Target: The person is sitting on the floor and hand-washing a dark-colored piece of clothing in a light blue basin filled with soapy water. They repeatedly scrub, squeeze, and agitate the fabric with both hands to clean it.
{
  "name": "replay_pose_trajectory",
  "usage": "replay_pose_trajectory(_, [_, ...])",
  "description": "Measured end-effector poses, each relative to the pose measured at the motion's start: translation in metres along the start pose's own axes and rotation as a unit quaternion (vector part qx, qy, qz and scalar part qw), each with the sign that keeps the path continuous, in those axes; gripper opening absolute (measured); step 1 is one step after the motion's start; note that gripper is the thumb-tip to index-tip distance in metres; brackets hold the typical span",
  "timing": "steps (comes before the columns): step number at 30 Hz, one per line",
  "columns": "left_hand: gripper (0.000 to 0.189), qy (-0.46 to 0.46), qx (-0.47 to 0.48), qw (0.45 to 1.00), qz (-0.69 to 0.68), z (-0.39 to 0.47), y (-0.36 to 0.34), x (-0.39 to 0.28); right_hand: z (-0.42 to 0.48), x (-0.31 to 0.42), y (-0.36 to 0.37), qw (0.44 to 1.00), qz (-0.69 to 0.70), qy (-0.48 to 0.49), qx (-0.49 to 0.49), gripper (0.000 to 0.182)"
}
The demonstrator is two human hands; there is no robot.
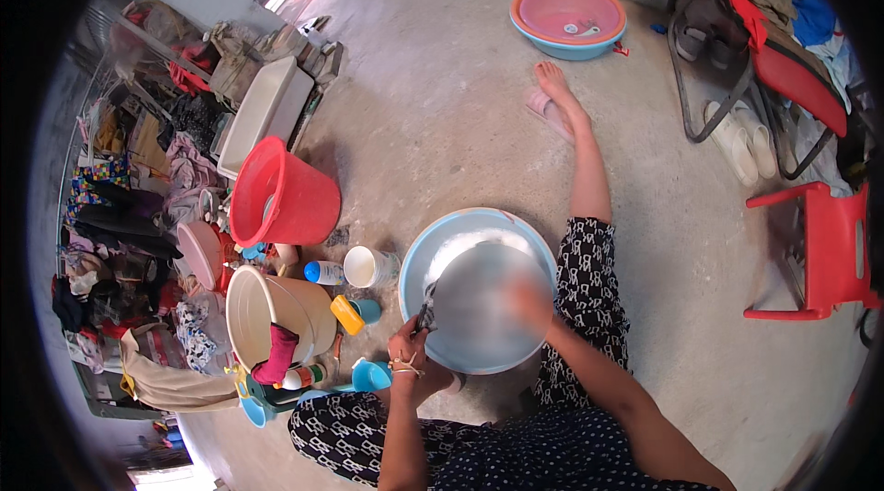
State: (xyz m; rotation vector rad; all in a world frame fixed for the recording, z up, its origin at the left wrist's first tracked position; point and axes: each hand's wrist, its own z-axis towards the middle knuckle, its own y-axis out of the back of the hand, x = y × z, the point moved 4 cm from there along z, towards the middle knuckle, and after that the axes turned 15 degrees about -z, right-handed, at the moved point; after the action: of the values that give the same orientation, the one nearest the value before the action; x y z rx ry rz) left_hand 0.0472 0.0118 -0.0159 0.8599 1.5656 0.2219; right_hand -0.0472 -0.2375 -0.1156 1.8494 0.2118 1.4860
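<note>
A large light-blue plastic basin [412,252] stands on the floor before me, close to my legs. Its inside is partly covered by a blurred patch, so what lies there is hidden. At the basin's left rim my left hand [409,341] grips a dark grey cloth [429,310] that hangs over the edge. Over the basin's right side reaches my right hand [532,304]; it is blurred, and its fingers and anything in them cannot be made out.
On the left stand a red bucket [314,201], a cream bucket [304,318] with a maroon cloth [277,355], a white tub [369,266] and a blue-capped bottle [324,273]. Stacked basins [573,14] lie ahead; a red plastic chair [832,252] is at right.
</note>
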Motion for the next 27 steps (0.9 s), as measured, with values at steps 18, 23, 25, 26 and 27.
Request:
replay_pose_trajectory(18, [0.04,-0.037,0.037,0.998,-0.043,-0.007,-0.019,-0.023,-0.035,-0.012,0.013,0.984,0.138,-0.103,-0.041,0.026])
replay_pose_trajectory(23, [0.039,-0.061,0.045,0.997,0.024,-0.011,-0.02,-0.035,-0.029,-0.003,0.016,0.984,0.055,-0.164,0.054,0.034])
replay_pose_trajectory(25, [0.039,-0.053,0.044,0.997,0.025,-0.009,-0.021,-0.038,-0.028,-0.001,0.018,0.982,0.048,-0.172,0.063,0.035])
replay_pose_trajectory(26, [0.039,-0.054,0.041,0.997,0.035,-0.008,-0.022,-0.04,-0.028,0.0,0.018,0.979,0.055,-0.181,0.072,0.035])
replay_pose_trajectory(27, [0.039,-0.056,0.041,0.997,0.047,-0.008,-0.024,-0.047,-0.029,-0.002,0.018,0.976,0.062,-0.191,0.079,0.036])
